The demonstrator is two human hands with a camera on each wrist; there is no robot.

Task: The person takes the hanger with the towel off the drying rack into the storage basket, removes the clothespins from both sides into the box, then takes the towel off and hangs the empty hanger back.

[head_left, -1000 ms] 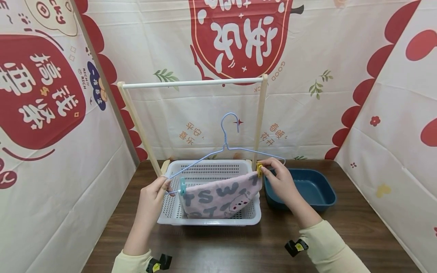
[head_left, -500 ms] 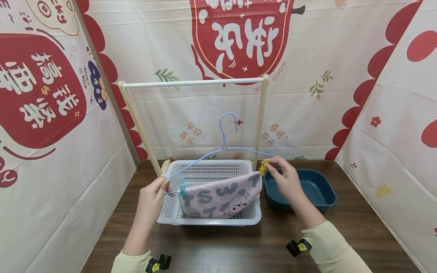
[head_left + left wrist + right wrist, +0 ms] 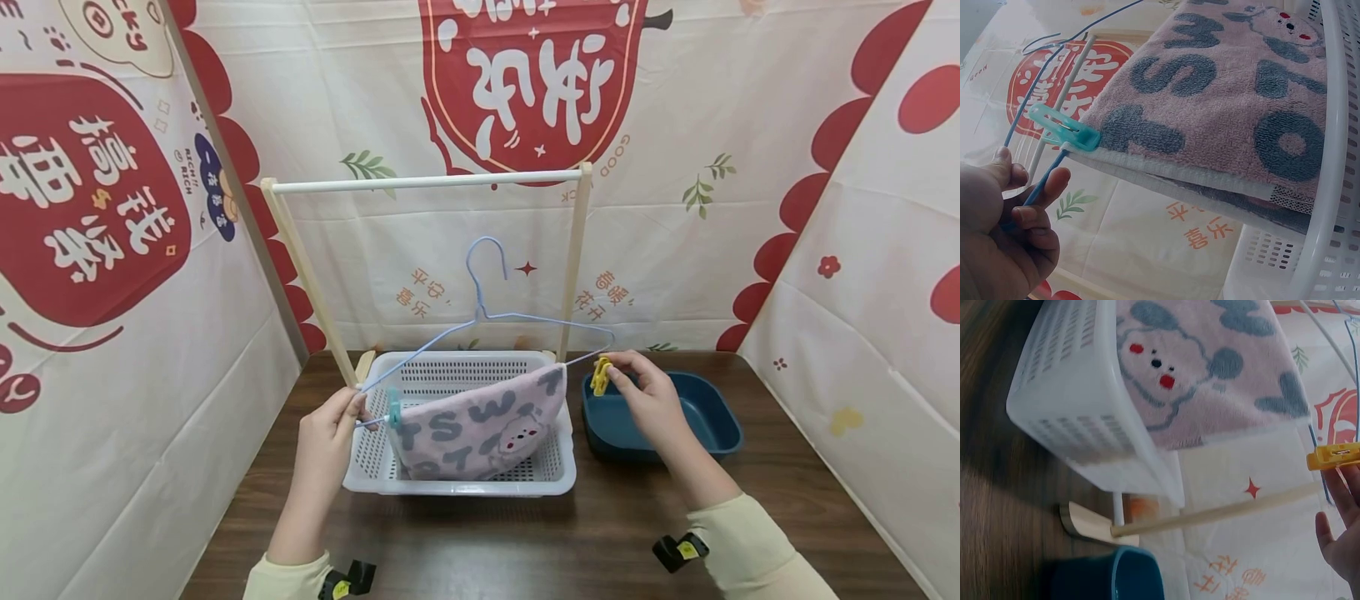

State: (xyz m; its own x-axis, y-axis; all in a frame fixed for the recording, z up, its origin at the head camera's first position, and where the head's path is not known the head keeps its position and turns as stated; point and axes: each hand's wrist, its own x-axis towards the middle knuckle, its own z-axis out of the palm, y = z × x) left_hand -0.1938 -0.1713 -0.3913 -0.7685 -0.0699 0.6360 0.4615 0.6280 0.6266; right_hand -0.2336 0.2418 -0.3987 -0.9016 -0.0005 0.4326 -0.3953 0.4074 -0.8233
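Note:
My left hand (image 3: 326, 425) grips the left corner of a blue wire hanger (image 3: 480, 312), whose hook points up. A pink towel (image 3: 480, 429) with grey letters and an animal face is draped over the hanger's lower bar. Near its left end a teal clothespin (image 3: 1063, 128) clamps towel and bar together. My right hand (image 3: 645, 396) pinches a yellow clothespin (image 3: 602, 377) just off the towel's right end, above the blue basin. In the right wrist view the yellow clothespin (image 3: 1335, 456) sits apart from the towel.
Below the towel stands a white perforated basket (image 3: 465, 488), the towel's lower part hanging inside it. A wooden drying rack with a white rod (image 3: 427, 181) rises behind. To the right is a dark blue basin (image 3: 738, 437) on the wooden table (image 3: 480, 550). Printed cloth walls surround the table.
The yellow clothespin has come off the towel's right end and moved right with my right hand. The hanger has shifted slightly left, its right corner now showing.

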